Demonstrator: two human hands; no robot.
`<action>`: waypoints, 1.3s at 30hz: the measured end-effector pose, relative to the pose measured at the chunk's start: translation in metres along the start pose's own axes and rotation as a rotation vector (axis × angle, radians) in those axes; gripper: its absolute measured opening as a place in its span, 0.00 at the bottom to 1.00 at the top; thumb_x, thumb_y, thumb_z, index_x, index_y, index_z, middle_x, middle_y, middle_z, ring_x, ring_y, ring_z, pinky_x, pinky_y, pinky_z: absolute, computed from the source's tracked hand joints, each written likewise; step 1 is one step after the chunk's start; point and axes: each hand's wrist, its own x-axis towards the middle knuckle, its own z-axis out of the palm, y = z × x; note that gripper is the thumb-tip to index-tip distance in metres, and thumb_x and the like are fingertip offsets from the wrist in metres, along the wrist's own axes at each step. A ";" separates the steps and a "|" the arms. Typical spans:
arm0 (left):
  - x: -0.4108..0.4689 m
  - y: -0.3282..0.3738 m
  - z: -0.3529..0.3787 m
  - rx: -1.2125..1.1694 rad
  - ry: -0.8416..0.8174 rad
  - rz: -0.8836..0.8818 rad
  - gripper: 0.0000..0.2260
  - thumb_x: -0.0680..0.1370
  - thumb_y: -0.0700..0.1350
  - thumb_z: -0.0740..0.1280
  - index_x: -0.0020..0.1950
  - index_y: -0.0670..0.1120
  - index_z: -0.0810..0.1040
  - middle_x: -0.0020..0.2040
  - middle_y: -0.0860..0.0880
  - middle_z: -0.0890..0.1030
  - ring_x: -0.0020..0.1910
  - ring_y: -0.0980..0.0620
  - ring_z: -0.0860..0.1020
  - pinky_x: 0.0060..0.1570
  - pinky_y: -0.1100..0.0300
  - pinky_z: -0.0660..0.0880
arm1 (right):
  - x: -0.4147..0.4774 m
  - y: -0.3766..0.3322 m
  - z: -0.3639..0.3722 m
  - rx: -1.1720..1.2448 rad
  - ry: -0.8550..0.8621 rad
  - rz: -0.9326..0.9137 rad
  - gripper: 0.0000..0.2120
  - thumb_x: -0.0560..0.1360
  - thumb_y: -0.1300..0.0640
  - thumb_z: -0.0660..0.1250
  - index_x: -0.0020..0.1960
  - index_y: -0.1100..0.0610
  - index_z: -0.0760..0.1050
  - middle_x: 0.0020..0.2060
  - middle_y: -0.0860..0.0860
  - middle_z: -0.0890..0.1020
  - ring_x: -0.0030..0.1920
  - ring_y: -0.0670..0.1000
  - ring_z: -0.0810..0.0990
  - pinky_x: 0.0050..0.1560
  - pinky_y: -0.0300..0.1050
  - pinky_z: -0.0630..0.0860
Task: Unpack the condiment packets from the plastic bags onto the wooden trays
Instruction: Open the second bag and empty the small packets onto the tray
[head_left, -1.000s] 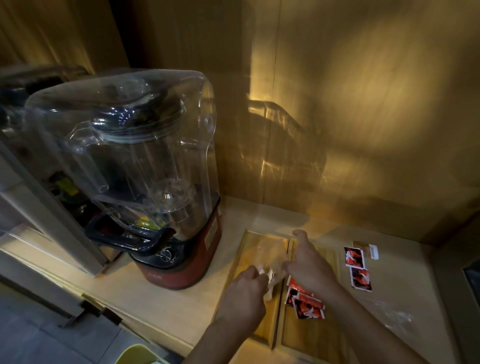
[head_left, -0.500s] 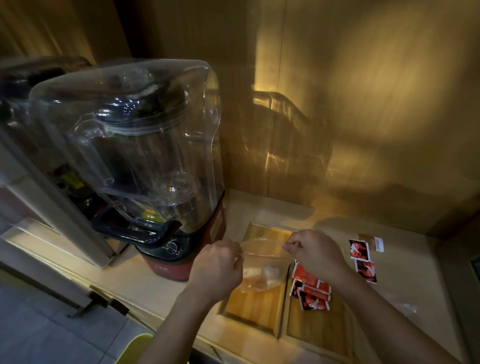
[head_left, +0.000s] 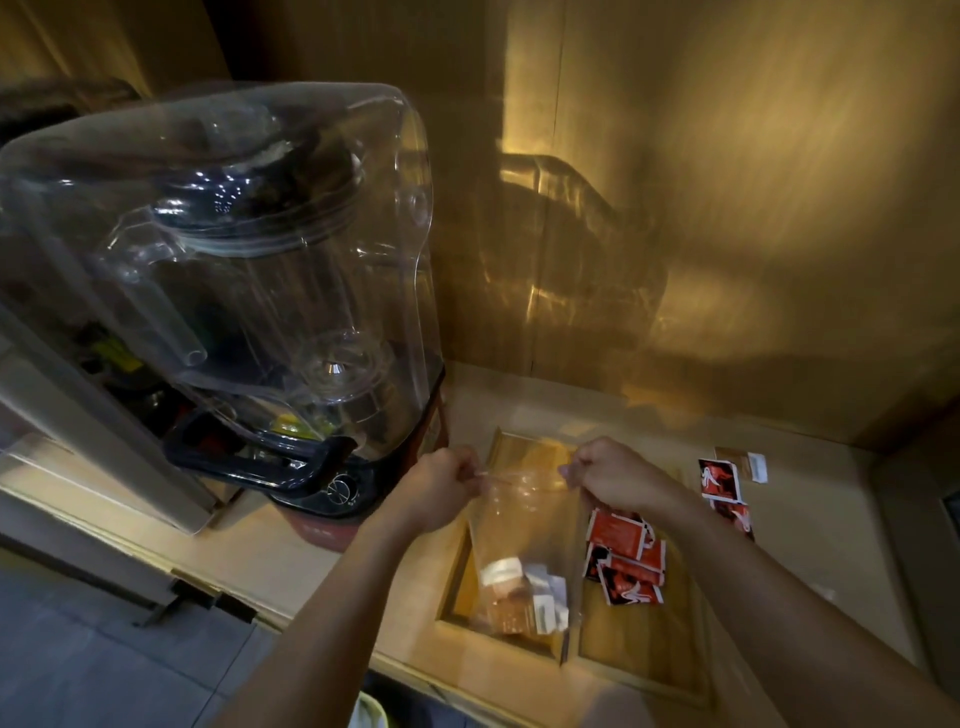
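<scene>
Blender (head_left: 249, 312) under a clear sound hood dominates the left of the counter (head_left: 291, 561); dark control base below, dial facing out. Wooden wall panels behind, warm glare across them.

Two wooden trays side by side at the counter's front right. Left tray (head_left: 460, 577) sits directly under the bag. Right tray (head_left: 644, 649) carries a loose heap of red packets (head_left: 626, 558), overlapping, some showing dark printed faces. Two more red-and-black packets (head_left: 719, 480) lie on the bare counter beyond the right tray, with a small tan-and-white packet (head_left: 743, 462) just behind them.

Clear plastic bag (head_left: 524, 545) hangs between both hands over the left tray, mouth up. Its load has slid to the bottom: a small cluster of brown-and-white packets (head_left: 519, 597), count unclear.

Left hand (head_left: 441, 488) has its fingers closed, pinching the bag's top edge on the left side. Right hand (head_left: 608, 475) is likewise closed on the opposite lip. The mouth looks stretched between them, probably being parted.

Handling judgement: film is thin, limp and slippery, with no stiffness to push against; best held at the rim, one pinch per side, as here. Contents are light and flat, not fragile. Tipping from a bottom corner should spill them onto the left tray; they may scatter or cling to the film.
</scene>
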 end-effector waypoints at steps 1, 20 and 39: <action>0.004 -0.004 0.006 -0.064 0.048 -0.022 0.03 0.76 0.43 0.65 0.48 0.51 0.75 0.42 0.53 0.77 0.46 0.52 0.77 0.42 0.62 0.72 | 0.003 0.002 0.006 0.041 0.052 0.006 0.13 0.77 0.53 0.60 0.37 0.59 0.74 0.27 0.53 0.78 0.26 0.49 0.74 0.36 0.43 0.71; -0.019 -0.085 0.108 -0.362 -0.291 -0.174 0.43 0.64 0.33 0.74 0.69 0.48 0.50 0.54 0.49 0.77 0.50 0.49 0.80 0.42 0.56 0.81 | -0.017 0.073 0.108 0.198 -0.145 0.159 0.18 0.70 0.64 0.69 0.36 0.43 0.67 0.37 0.45 0.75 0.36 0.40 0.75 0.34 0.28 0.68; -0.020 -0.069 0.094 -0.378 0.109 -0.174 0.07 0.73 0.37 0.69 0.37 0.48 0.77 0.35 0.48 0.80 0.38 0.51 0.78 0.38 0.56 0.74 | -0.019 0.069 0.110 0.305 0.180 0.107 0.17 0.75 0.63 0.63 0.30 0.49 0.68 0.29 0.47 0.73 0.33 0.45 0.71 0.36 0.42 0.66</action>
